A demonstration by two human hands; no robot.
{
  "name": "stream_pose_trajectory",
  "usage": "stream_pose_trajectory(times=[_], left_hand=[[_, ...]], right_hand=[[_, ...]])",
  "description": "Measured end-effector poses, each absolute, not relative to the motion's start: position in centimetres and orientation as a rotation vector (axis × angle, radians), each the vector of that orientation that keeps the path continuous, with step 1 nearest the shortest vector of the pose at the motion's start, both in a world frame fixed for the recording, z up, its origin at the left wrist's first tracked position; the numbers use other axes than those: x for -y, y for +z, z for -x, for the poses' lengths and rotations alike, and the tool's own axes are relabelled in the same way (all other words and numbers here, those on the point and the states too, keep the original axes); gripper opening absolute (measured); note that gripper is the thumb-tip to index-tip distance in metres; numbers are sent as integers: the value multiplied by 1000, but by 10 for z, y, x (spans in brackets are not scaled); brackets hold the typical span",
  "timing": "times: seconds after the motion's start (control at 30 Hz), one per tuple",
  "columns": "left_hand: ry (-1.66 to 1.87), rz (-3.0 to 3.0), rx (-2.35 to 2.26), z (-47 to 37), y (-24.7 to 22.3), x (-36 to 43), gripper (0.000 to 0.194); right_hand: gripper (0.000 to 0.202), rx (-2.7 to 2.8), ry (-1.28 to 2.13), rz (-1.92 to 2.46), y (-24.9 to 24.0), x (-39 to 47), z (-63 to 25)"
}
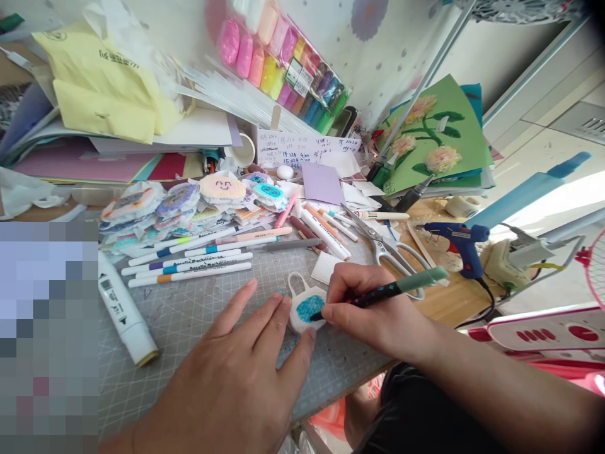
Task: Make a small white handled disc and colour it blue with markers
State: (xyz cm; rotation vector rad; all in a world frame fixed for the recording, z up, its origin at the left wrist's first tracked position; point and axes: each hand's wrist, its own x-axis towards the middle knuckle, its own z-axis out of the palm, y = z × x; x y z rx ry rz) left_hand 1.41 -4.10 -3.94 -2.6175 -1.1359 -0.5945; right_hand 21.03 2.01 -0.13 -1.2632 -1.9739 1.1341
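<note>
On the far left part of the grey gridded cutting mat (179,315), we see a heap of puffy, white-edged pieces (178,200) with coloured fronts. Over the mat's near middle, our left hand (241,359) rests palm down, fingers spread and gripping nothing. Toward the mat's right, our right hand (385,325) is closed in a pinch. A thick white marker (123,315) with an olive-yellow end lies on the mat's left, and silver-grey metal scissors (379,244) sit at its right edge. Our pinch holds a slim black pen (378,294) with coloured marks and a pale green end. Near the mat's front right lies a white bag-shaped piece (307,308) with a loop handle and mottled blue patch; the pen tip meets the blue, our left fingertips at the piece's edge.
</note>
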Motion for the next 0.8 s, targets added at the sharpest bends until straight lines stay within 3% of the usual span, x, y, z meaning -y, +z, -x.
stream_pose_trajectory(times=[0.8], left_hand=[[-487, 2637, 1083, -12, -36, 39, 36]], right_hand=[[17, 1958, 1096, 1247, 2, -26, -214]])
